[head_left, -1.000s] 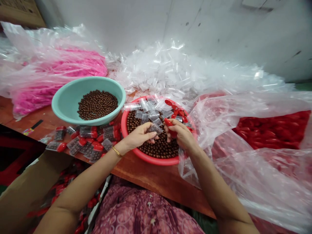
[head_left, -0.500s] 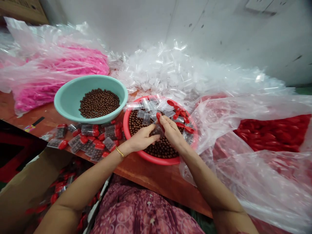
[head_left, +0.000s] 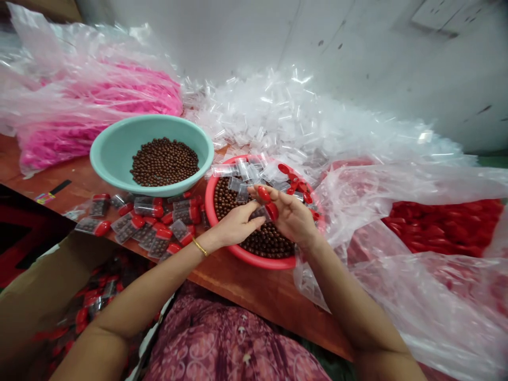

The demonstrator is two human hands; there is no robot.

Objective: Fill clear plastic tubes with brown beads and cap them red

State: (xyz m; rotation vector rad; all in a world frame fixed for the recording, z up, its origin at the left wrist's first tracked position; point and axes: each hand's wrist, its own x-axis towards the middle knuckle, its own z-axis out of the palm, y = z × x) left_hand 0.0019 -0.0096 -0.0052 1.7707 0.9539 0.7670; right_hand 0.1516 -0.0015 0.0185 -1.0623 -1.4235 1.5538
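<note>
A pale grey wall (head_left: 357, 63) fills the back, plain and scuffed – small dark flecks and faint slanting seams cross it. A raised panel (head_left: 448, 21) sits in its upper right corner. Before it stands a reddish-brown wooden table (head_left: 246, 288), its front edge slanting down to the right. A strip of green floor (head_left: 492, 160) shows at the far right. The light is soft and even

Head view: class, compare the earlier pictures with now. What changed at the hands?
The right hand closed in on the left hand and turned palm up, caps in its fingers beside the tube the left still pinches. The red bowl and green bowl stayed put.
</note>
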